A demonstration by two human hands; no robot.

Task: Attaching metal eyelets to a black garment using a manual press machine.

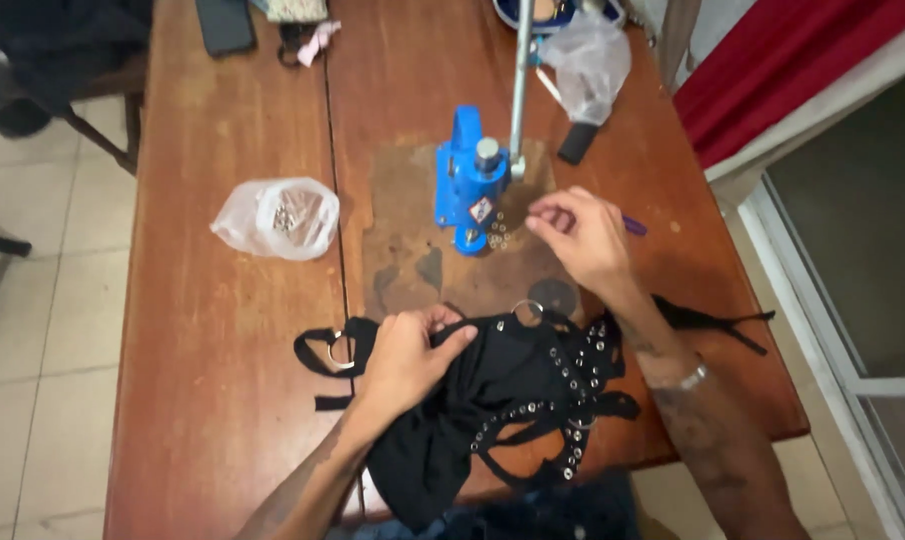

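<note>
A black fabric garment (493,400) with straps, metal rings and rows of silver eyelets lies at the near edge of the wooden table (223,330). My left hand (408,355) rests on its upper left part and grips the fabric. My right hand (583,235) hovers beside a small pile of loose metal eyelets (501,235), fingers pinched together; whether an eyelet is between them I cannot tell. A blue hand press (470,180) with a long upright lever (522,80) stands just left of that hand.
A clear plastic bag of metal pieces (278,217) lies at the left. Another crumpled clear bag (590,62) and a small black block (578,143) sit at the back right. A dark phone (225,24) lies at the far edge. A red cloth (783,70) hangs at the right.
</note>
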